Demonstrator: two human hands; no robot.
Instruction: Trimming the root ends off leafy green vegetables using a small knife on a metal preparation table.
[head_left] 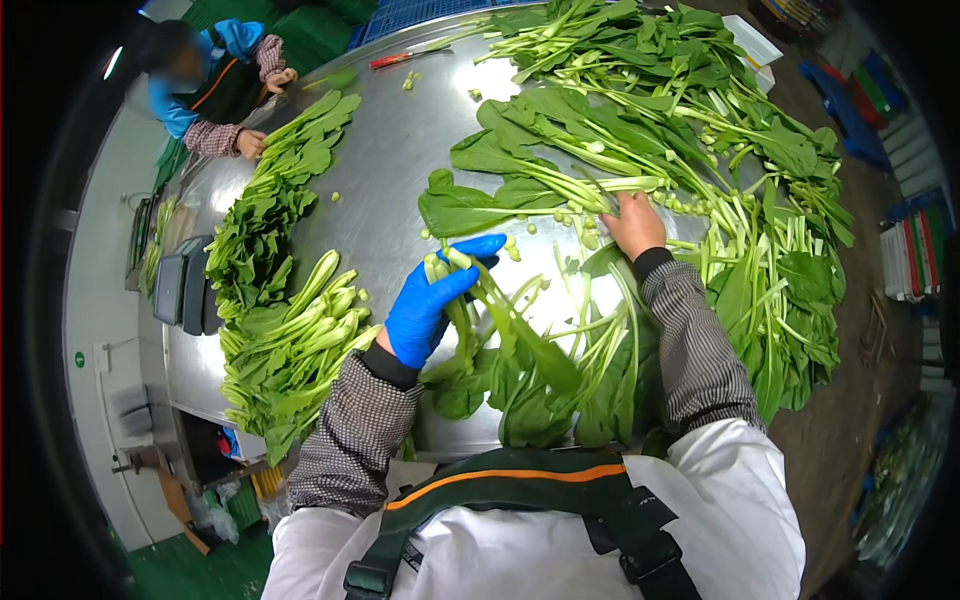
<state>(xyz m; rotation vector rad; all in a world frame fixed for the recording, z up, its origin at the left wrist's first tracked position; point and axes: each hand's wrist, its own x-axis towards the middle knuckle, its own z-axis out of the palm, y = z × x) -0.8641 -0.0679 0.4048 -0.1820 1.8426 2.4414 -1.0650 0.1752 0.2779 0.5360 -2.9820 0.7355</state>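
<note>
My left hand (425,308), in a blue glove, is closed round a few stalks of leafy greens (535,350). Their pale cut ends show above the thumb, and the leaves hang toward my body. Farther right, my bare right hand (637,226) has its fingers curled at the pale stem ends of greens (570,190) lying on the table. A thin greyish strip shows by its fingertips; whether the hand holds this or a stalk, I cannot tell. Small cut stem pieces (590,222) lie beside that hand. More loose greens (612,385) lie between my forearms.
A large heap of greens (790,300) covers the right and far right of the metal table (400,150). Bundled greens (300,340) line its left side, near a dark grey device (183,285). A red-handled knife (395,60) lies far off. Another person (215,80) touches greens at the far left.
</note>
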